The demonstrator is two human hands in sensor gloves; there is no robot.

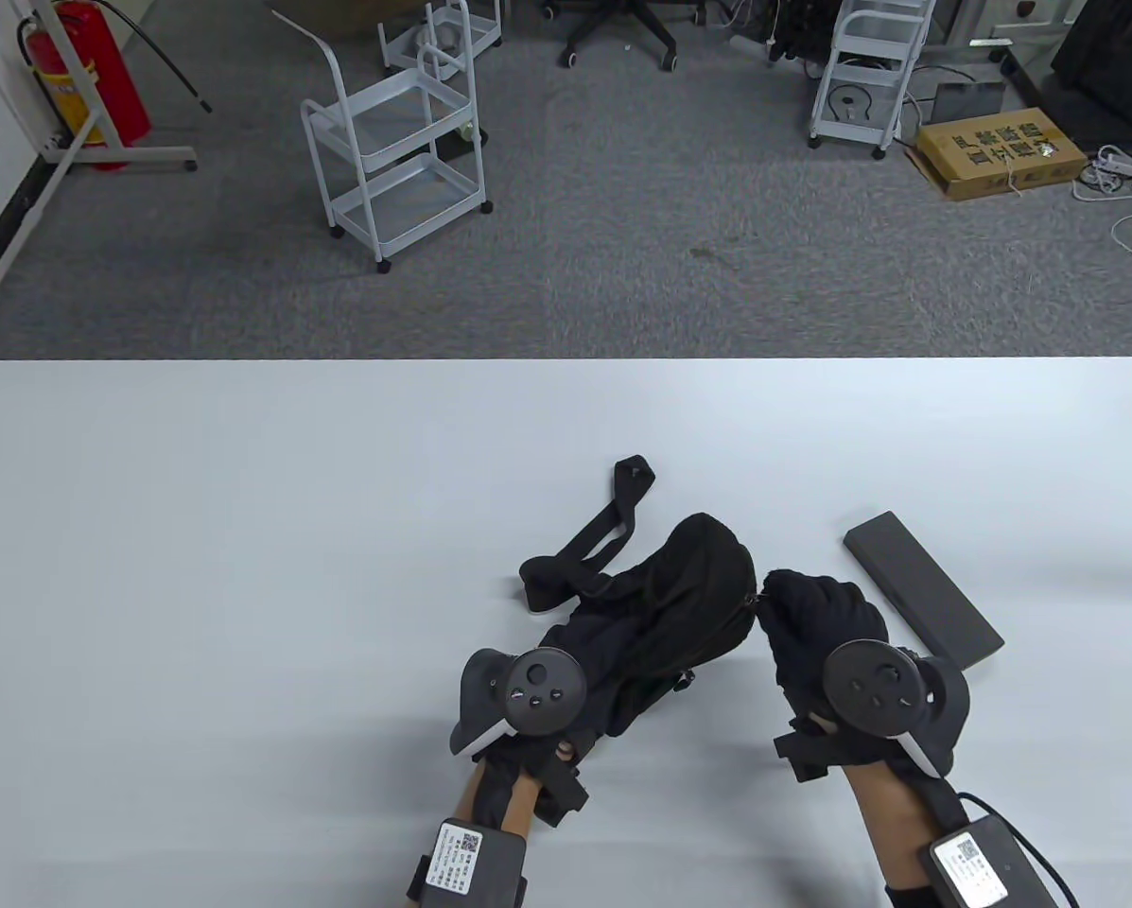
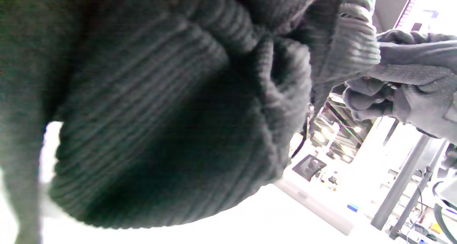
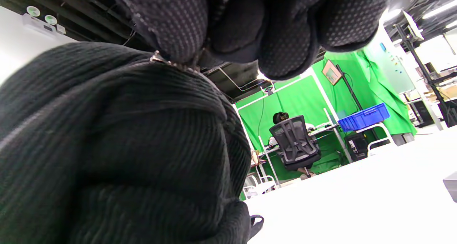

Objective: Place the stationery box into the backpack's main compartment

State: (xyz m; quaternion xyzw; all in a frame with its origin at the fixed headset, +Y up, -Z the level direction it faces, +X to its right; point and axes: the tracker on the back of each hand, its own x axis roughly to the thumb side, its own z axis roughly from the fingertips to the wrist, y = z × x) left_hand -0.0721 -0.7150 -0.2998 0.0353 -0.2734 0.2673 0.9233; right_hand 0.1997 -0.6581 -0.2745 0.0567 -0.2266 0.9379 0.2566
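A small black corduroy backpack (image 1: 665,605) lies on the white table (image 1: 244,530), its straps trailing to the far left. My left hand (image 1: 528,705) grips the backpack's near end; its fingers are hidden in the fabric (image 2: 160,111). My right hand (image 1: 816,624) pinches the zipper pull (image 3: 157,57) at the backpack's right edge, fingers curled closed. The right hand also shows in the left wrist view (image 2: 403,86). The stationery box (image 1: 923,588), a flat dark grey rectangle, lies on the table just right of my right hand, apart from the backpack.
The backpack's strap (image 1: 613,520) with a buckle extends toward the table's middle. Beyond the far table edge are white carts (image 1: 395,142), a cardboard box (image 1: 1001,151) and a fire extinguisher (image 1: 88,66) on grey carpet.
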